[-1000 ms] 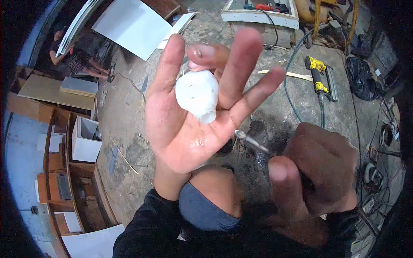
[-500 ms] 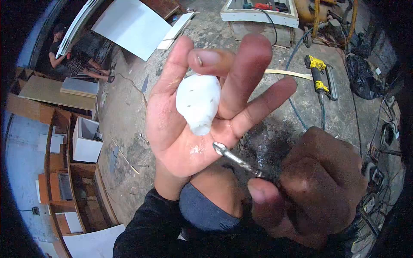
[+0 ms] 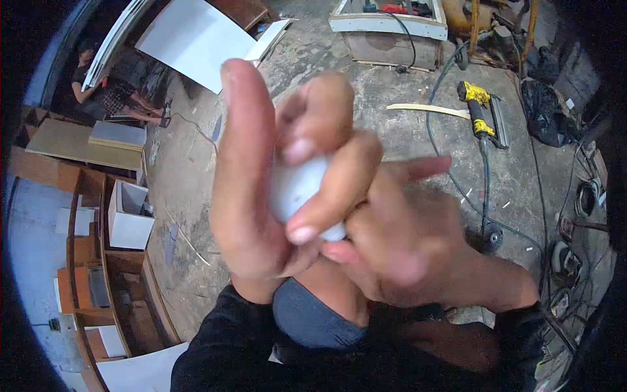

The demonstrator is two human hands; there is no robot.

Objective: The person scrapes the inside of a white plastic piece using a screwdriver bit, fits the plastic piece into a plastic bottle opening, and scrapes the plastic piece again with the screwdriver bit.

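My left hand (image 3: 245,189) is palm up, its fingers curled around a small white rounded object (image 3: 297,186) with a few dark specks, which looks like a little bottle. Its thumb stands upright on the left side, and one finger sticks out to the right. My right hand (image 3: 418,242) is closed at the lower end of the white object, touching my left hand. The right hand is slightly blurred, and its fingertips are partly hidden. No metal bit shows between them.
A yellow and black nail gun (image 3: 480,111) with a hose lies on the concrete floor. A white-edged tool box (image 3: 388,25) stands at the back. Wooden shelving (image 3: 127,287) and a white drawer (image 3: 130,215) are at left. Another person (image 3: 121,95) sits at far left beside white panels.
My left fingers have curled around the white object. My right hand has moved left and up to its lower end. The metal screwdriver bit seen in my right hand is now hidden.
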